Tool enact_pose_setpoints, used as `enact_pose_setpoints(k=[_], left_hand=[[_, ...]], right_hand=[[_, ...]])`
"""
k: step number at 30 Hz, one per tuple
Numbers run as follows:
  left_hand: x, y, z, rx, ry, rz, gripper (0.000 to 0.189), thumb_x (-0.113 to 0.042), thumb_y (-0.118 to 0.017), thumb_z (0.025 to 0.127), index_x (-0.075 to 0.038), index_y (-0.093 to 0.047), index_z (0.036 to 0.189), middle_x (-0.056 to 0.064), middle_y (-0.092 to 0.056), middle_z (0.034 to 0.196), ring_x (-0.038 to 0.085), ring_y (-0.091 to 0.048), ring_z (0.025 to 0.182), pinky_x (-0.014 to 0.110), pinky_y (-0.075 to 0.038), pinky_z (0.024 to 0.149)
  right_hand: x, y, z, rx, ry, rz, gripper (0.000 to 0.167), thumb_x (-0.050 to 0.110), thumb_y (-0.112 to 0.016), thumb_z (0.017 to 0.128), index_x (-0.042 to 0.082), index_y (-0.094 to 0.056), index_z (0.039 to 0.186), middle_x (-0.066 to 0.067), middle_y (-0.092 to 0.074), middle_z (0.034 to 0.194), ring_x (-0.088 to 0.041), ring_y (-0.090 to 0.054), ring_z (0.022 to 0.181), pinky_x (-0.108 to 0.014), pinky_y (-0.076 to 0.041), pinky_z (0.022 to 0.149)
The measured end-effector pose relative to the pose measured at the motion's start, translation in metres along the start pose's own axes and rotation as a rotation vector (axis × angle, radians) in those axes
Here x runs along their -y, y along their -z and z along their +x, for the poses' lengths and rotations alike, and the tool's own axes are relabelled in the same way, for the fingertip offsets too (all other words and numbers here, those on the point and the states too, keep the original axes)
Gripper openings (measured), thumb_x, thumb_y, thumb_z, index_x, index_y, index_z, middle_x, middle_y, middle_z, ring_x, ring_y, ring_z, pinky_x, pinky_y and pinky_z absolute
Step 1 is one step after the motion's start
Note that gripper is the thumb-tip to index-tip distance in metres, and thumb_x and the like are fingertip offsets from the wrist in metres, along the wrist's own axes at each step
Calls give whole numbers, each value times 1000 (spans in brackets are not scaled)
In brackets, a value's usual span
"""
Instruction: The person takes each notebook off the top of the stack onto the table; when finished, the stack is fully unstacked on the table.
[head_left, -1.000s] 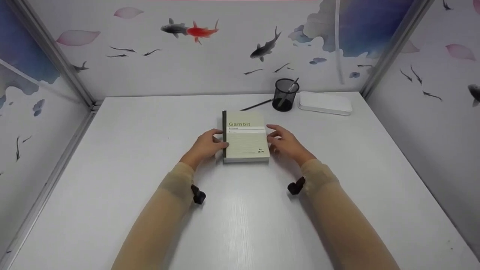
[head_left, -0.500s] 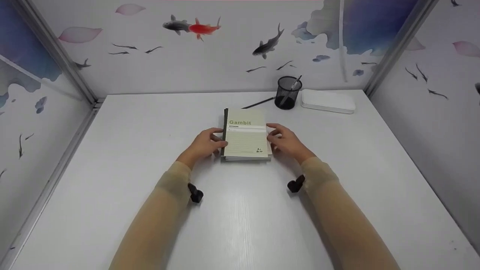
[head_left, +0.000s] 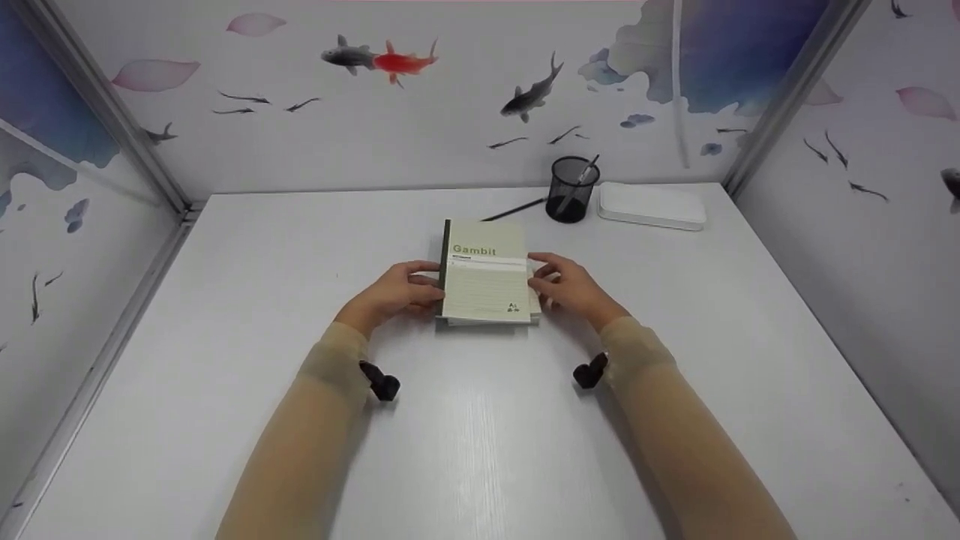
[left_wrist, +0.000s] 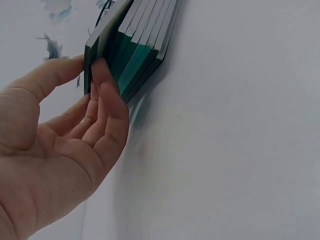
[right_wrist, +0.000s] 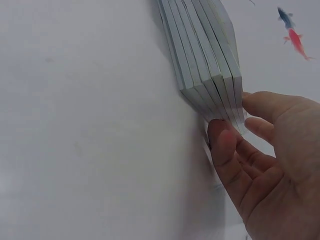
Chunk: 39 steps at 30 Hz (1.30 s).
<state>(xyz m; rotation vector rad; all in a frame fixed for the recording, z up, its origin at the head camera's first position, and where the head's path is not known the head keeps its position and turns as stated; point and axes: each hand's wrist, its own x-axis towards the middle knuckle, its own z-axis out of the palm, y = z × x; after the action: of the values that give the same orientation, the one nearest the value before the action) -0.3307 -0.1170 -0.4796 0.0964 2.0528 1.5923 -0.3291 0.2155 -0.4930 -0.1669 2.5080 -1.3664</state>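
In the middle of the table lies a stack of several notebooks [right_wrist: 200,55]. The top notebook [head_left: 487,277] has a pale green cover reading "Gambit" and a dark spine, and sits slightly left of those under it. My left hand [head_left: 390,294] is at the spine side. In the left wrist view its thumb [left_wrist: 65,70] lies at the cover and a finger bends in beneath, pinching this notebook; dark and teal spines [left_wrist: 130,67] show below. My right hand [head_left: 574,289] touches the stack's right edges with loosely bent fingers, thumb [right_wrist: 257,105] near the upper notebooks.
Behind the stack a black pen [head_left: 514,210] lies on the white table [head_left: 480,435]. A black mesh pen cup [head_left: 571,196] with a pen in it and a white flat case [head_left: 651,206] stand at the back right. Printed panels [head_left: 450,150] enclose the table.
The top notebook has slid left and a little toward me, off the edges of those below. My left hand has moved left with it. The right hand has stayed almost in place.
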Motion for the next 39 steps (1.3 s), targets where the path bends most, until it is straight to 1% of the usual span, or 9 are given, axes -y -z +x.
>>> enact_pose_setpoints(k=[4, 8, 12, 19, 26, 30, 34, 39], left_hand=[[0, 1, -2, 27, 0, 2, 69, -13, -74, 93, -18, -41, 153, 14, -64, 135, 21, -69, 95, 33, -60, 80], [1, 1, -4, 20, -2, -14, 67, -10, -70, 94, -19, -39, 153, 12, -68, 125, 20, -70, 84, 31, -60, 73], [3, 3, -8, 8, -7, -27, 66, -7, -65, 94, -19, -38, 153, 10, -71, 117, 19, -68, 76, 30, -59, 70], [9, 12, -15, -27, -5, -64, 64, -7, -63, 94, -21, -39, 153, 10, -71, 118, 18, -62, 75, 29, -53, 67], [12, 21, -24, -53, -9, -106, 66, -8, -60, 95, -22, -36, 154, 9, -72, 117, 17, -62, 78, 28, -50, 67], [14, 29, -32, -67, -20, -116, 65, -8, -59, 95, -22, -35, 154, 9, -70, 121, 16, -64, 81, 28, -51, 69], [18, 40, -41, -78, -26, -123, 66, -7, -59, 96, -21, -34, 155, 8, -68, 125, 15, -66, 83, 27, -51, 69], [22, 60, -52, -111, -36, -123, 66, -6, -58, 97, -20, -31, 156, 3, -68, 119, 12, -68, 78, 25, -51, 67]], right_hand=[[1, 1, -1, 0, 2, -8, 59, 28, -65, 103, 25, -43, 157, -12, -60, 132, -21, -67, 94, -28, -55, 68], [0, 1, 0, 7, 0, -29, 60, 29, -64, 103, 26, -41, 158, -11, -59, 134, -21, -65, 94, -27, -54, 65], [-1, 1, 1, 13, -5, -41, 60, 30, -63, 104, 26, -40, 159, -10, -58, 135, -20, -64, 95, -27, -54, 65], [-1, 1, -1, 10, -2, -33, 60, 29, -64, 104, 26, -40, 159, -10, -59, 134, -20, -65, 95, -27, -54, 66], [-2, 0, -3, 1, 2, -24, 60, 28, -63, 104, 26, -40, 159, -10, -60, 134, -20, -64, 92, -26, -53, 65], [-2, -1, -3, -7, 15, -37, 59, 28, -63, 104, 25, -41, 159, -10, -60, 133, -18, -63, 91, -26, -53, 66], [-1, -2, -4, -9, 21, -53, 58, 28, -63, 104, 25, -42, 158, -10, -61, 133, -17, -61, 89, -26, -53, 67], [-1, -2, -3, -7, 38, -63, 58, 27, -63, 104, 23, -42, 158, -11, -60, 132, -17, -62, 87, -26, -53, 66]])
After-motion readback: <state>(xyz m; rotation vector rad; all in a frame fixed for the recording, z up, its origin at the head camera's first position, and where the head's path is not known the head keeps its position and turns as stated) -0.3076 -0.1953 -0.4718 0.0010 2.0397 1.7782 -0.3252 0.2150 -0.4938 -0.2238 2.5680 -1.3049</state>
